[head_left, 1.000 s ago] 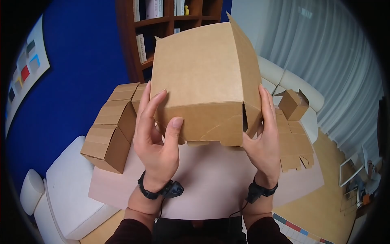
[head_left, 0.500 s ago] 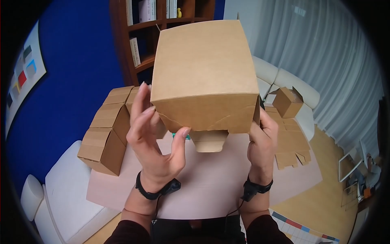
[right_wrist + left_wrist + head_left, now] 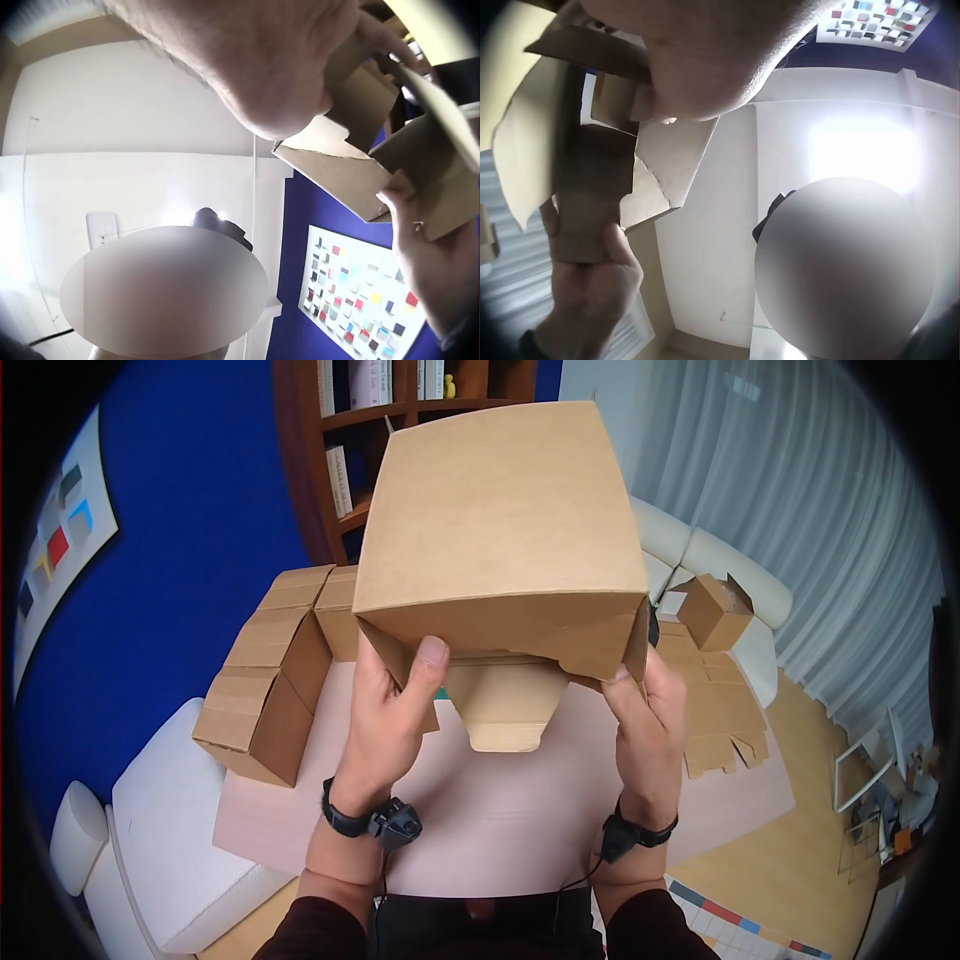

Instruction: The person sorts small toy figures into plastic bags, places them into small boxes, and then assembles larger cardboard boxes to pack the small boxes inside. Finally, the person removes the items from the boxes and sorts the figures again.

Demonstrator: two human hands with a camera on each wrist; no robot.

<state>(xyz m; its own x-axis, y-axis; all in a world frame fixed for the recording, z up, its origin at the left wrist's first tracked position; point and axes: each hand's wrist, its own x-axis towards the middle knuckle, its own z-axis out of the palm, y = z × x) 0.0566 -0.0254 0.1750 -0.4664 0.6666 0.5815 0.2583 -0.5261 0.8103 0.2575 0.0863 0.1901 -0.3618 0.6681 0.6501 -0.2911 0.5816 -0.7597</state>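
Both hands hold a brown cardboard box (image 3: 500, 510) up over the table, its plain face tilted toward the head camera. Its underside is open, and a tapered tuck flap (image 3: 507, 720) hangs below the front edge. My left hand (image 3: 385, 725) grips the lower left side, thumb in front of a side flap and the fingers mostly hidden behind it. At the lower right corner, my right hand (image 3: 648, 730) pinches the other side flap between thumb and curled fingers. The left wrist view shows the box's open inside (image 3: 592, 161) between the hands.
Several folded boxes (image 3: 265, 680) stand in a row on the left of the pinkish table (image 3: 480, 820). Flattened cardboard (image 3: 715, 710) lies on the right, with a small open box (image 3: 715, 615) behind it. A white sofa seat (image 3: 185, 830) borders the left side.
The box has tilted so its open underside and tuck flap show more. My left hand has gone from resting against the side to gripping the lower left flap; the right hand has moved down to the corner.
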